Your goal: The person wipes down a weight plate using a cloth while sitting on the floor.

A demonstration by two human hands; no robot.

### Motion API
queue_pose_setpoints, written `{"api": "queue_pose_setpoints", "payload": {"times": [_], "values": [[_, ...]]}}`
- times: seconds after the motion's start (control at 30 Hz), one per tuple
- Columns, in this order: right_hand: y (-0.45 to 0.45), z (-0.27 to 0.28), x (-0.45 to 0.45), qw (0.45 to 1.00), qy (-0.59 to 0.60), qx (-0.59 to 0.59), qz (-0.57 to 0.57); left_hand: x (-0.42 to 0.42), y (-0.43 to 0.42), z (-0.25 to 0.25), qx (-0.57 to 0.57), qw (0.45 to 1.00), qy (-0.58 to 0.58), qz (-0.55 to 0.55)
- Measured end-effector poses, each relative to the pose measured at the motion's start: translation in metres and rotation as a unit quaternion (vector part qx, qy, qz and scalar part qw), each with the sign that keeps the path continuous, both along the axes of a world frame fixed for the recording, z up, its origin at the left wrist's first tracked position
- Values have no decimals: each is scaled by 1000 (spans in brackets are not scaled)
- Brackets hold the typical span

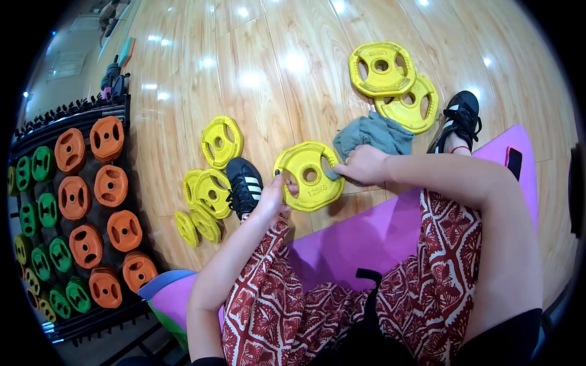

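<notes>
A yellow weight plate (318, 198) marked 1.25KG is tilted up in front of me, between my feet. My left hand (274, 196) is closed on its left side, with fingers showing through the slot. At the plate's right edge, my right hand (365, 166) pinches a grey-green cloth (375, 135). A bit of the cloth touches the plate, and the rest lies bunched on the floor beyond the hand. Two more yellow plates (381, 85) overlap just past the cloth. On the left, several yellow plates (212, 194) lie by my shoe (245, 182).
A rack (85, 201) of orange and green plates stands at the left. Beneath me is a purple mat (342, 244), with a phone (514, 163) at its right end. My other shoe (462, 119) rests on the wooden floor (262, 79) beside the overlapping plates.
</notes>
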State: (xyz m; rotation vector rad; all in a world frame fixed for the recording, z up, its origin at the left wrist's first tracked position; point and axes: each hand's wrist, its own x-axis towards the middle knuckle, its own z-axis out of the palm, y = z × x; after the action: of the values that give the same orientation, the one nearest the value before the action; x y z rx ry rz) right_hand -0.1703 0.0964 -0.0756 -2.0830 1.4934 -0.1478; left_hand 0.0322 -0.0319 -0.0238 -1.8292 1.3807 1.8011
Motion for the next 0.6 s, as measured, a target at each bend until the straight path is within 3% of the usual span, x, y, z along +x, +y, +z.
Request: {"api": "queue_pose_setpoints", "payload": {"times": [0.03, 0.17, 0.23, 0.33, 0.43, 0.6], "values": [[1, 3, 1, 999, -11, -15, -50, -1, 0, 1, 0, 1000, 1, 1], [-7, 39, 52, 992, -83, -45, -78, -2, 3, 1, 44, 997, 10, 58], [-10, 44, 73, 975, -102, -197, -2, 1, 2, -3, 42, 997, 16, 58], [-16, 35, 87, 982, -114, -149, -15, 3, -1, -10, 16, 998, 43, 45], [-10, 30, 84, 975, -90, -201, 6, 4, 1, -12, -10, 996, 69, 47], [2, 34, 54, 985, -66, -142, 68, -4, 6, 5, 27, 998, 22, 48]]}}
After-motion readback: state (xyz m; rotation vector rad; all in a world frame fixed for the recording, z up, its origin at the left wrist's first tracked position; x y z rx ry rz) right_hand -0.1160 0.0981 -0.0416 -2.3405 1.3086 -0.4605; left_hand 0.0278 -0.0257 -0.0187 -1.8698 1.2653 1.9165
